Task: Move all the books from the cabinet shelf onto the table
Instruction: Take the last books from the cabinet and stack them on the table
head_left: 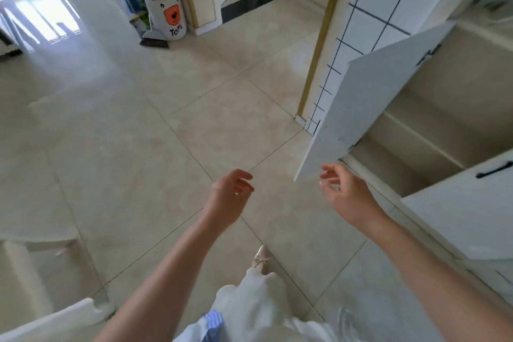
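Observation:
A white cabinet stands at the right with its door swung open toward me. Its beige shelves show no books in the part I can see. My left hand hangs over the tiled floor, fingers loosely curled and holding nothing. My right hand is just below the door's lower corner, fingers relaxed and empty, close to the door's edge without gripping it. No book and no table top is clearly in view.
A closed white drawer front with a black handle juts out below right. A white toy bin and a dustpan sit by the far wall. White furniture edges lie at the lower left. Open tiled floor spreads ahead.

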`<action>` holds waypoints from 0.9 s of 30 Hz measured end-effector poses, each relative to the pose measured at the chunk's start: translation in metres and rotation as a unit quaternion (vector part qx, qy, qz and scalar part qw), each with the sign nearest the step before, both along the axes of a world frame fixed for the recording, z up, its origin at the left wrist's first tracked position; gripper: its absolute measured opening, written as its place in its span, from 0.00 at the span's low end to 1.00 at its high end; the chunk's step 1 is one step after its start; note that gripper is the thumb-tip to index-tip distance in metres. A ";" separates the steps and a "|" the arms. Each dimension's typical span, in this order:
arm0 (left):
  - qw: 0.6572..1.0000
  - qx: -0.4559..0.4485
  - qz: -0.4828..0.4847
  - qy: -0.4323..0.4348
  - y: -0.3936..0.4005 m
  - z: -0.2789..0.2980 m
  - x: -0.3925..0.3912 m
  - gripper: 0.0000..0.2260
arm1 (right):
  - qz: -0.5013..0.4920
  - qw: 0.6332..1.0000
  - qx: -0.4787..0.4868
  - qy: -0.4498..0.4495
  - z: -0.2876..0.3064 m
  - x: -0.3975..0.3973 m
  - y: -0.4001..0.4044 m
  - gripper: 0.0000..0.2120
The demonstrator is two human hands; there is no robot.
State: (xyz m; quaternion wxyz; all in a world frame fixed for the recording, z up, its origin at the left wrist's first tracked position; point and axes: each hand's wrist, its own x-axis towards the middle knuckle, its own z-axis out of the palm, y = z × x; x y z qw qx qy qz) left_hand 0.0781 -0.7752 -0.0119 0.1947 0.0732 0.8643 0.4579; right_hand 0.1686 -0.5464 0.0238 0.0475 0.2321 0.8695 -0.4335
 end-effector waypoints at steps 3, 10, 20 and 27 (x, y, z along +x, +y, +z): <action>0.999 0.007 -0.034 -0.004 0.027 0.004 -0.047 0.16 | -0.039 0.999 0.009 -0.004 0.004 -0.024 0.018 0.16; 0.992 0.012 -0.125 -0.011 0.117 0.034 -0.143 0.12 | -0.145 0.989 0.014 0.004 0.006 -0.068 0.059 0.15; 0.970 0.020 -0.235 0.052 0.270 0.033 -0.242 0.07 | -0.225 0.974 -0.017 0.017 0.003 -0.145 0.141 0.16; 0.957 0.015 -0.284 0.064 0.362 0.027 -0.288 0.05 | -0.271 0.958 -0.092 -0.028 -0.011 -0.217 0.195 0.26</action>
